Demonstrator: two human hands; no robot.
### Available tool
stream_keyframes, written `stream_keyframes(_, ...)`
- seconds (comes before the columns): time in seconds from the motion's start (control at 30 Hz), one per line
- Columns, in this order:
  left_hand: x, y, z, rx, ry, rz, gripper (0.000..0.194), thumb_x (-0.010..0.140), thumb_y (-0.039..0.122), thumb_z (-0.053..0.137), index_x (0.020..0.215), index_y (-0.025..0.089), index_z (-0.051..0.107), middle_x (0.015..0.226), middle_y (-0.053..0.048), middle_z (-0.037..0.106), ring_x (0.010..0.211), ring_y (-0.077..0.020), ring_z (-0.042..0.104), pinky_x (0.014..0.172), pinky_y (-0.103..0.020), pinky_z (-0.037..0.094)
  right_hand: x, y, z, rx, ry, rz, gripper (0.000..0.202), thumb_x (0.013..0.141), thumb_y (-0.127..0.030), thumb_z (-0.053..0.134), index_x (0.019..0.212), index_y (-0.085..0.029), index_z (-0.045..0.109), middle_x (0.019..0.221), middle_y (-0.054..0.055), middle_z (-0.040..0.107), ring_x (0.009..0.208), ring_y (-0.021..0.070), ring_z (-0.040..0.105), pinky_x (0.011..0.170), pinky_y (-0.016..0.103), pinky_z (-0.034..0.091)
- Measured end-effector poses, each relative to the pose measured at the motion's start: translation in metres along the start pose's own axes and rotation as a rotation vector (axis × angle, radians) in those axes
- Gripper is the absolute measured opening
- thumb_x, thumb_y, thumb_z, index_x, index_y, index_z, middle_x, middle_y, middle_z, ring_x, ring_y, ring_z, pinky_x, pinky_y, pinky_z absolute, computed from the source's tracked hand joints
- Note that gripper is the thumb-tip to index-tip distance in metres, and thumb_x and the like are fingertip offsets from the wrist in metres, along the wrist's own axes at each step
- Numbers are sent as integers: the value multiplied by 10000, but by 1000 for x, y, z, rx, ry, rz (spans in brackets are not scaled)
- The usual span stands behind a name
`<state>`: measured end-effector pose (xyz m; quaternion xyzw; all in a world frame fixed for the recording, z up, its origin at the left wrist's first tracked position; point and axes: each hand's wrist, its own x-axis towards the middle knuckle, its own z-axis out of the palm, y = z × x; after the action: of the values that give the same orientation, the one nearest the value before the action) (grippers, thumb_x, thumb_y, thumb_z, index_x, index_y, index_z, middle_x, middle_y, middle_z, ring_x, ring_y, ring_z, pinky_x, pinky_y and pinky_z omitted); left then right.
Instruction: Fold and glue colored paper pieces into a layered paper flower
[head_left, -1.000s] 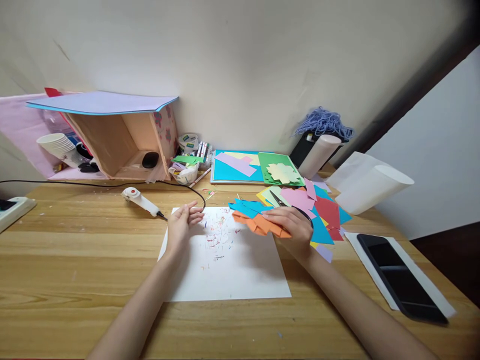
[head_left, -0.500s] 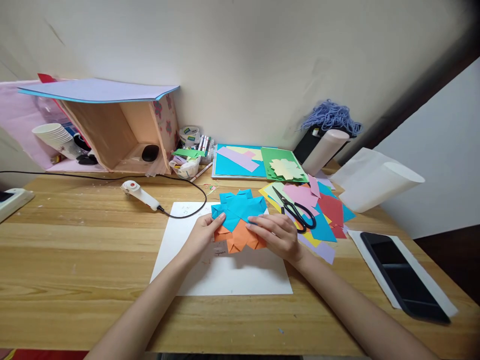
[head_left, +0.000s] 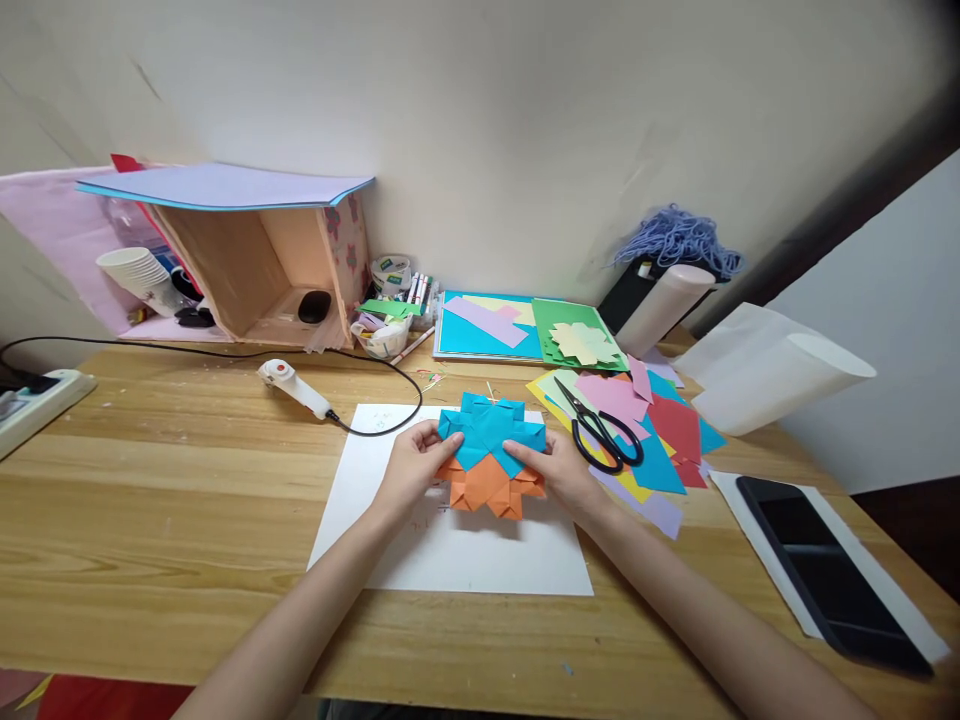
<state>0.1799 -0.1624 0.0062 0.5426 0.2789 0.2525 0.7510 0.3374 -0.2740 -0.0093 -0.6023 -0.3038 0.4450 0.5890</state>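
Note:
A folded paper piece (head_left: 487,440), blue in its upper half and orange in its lower half, is held above a white sheet (head_left: 480,565). My left hand (head_left: 415,462) pinches its left edge, thumb on the blue front and fingers behind. On the right edge my right hand (head_left: 562,468) grips it the same way, the thumb lying on the blue part. Parts of the fingers of both hands are hidden behind the paper. Faint marks show on the white sheet beneath.
Black-handled scissors (head_left: 606,432) lie on coloured paper scraps (head_left: 671,420) at the right. Farther right is a black phone (head_left: 825,570). A white corded tool (head_left: 296,388) lies at the left. Behind stand an open box (head_left: 225,270), a green sheet (head_left: 551,320) and a paper roll (head_left: 667,300).
My right hand has moved from lying across the front of the folded paper to gripping its right edge. The paper is turned slightly, and the view has shifted a little.

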Motion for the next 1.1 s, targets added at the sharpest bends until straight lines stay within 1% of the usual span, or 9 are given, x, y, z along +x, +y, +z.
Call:
stream_keyframes(0.13,1,5,-3,98,49,4,342,602,409,711,805,145,632,787,-52,657,780,-183,608,713,-279,476,-3,-1,1,-89,-29,-8,350,631,-412,715,880,-171,665,946,74,695,857,248,652,764,362,522)
stream_keyframes(0.27,1,7,-9,351,161,41,314,559,408,729,659,140,598,653,-15,584,600,-126,521,522,-211,400,-7,-2,5,-157,-77,-29,294,651,-403,702,820,-166,663,859,63,705,777,225,659,702,337,532)
stream_keyframes(0.33,2,9,-12,424,125,60,307,579,410,708,608,138,568,619,4,541,554,-100,468,490,-201,356,-8,-1,7,-177,-65,-45,282,656,-397,701,820,-172,657,838,53,703,756,212,657,680,321,530)
stream_keyframes(0.5,4,14,-20,494,-47,30,322,643,396,647,525,138,495,516,44,419,486,-67,373,447,-187,283,-6,4,6,-198,-52,-74,297,660,-404,695,843,-173,653,857,56,697,759,214,647,689,330,522)
stream_keyframes(0.67,6,13,-28,417,-181,-59,271,667,370,620,567,138,522,543,38,456,521,-84,443,483,-194,370,-4,6,6,-196,-52,-87,283,674,-403,682,833,-172,647,856,61,689,760,215,636,698,343,514)
stream_keyframes(0.83,5,12,-27,326,-200,-86,200,658,327,625,672,133,582,629,8,565,577,-118,535,533,-238,460,-3,6,6,-207,-32,-87,282,674,-414,679,813,-172,635,846,59,684,750,207,629,688,333,514)
stream_keyframes(0.93,6,10,-25,341,-129,-99,232,667,297,616,827,129,604,795,-48,638,698,-171,601,572,-277,497,-3,6,6,-220,-17,-78,294,680,-416,674,834,-168,635,858,63,682,768,208,626,703,331,512)
stream_keyframes(1.0,5,9,-24,409,-28,-8,265,666,265,625,895,135,599,867,-67,646,771,-186,612,633,-294,509,-3,6,5,-215,-3,-62,301,679,-423,673,830,-166,633,851,66,682,772,211,627,703,332,513)
stream_keyframes(1.1,3,11,-22,577,114,283,226,694,243,625,908,174,597,914,-52,631,831,-171,597,752,-306,488,-3,6,3,-189,23,-45,315,671,-436,676,824,-165,629,833,67,682,762,217,629,698,340,516)
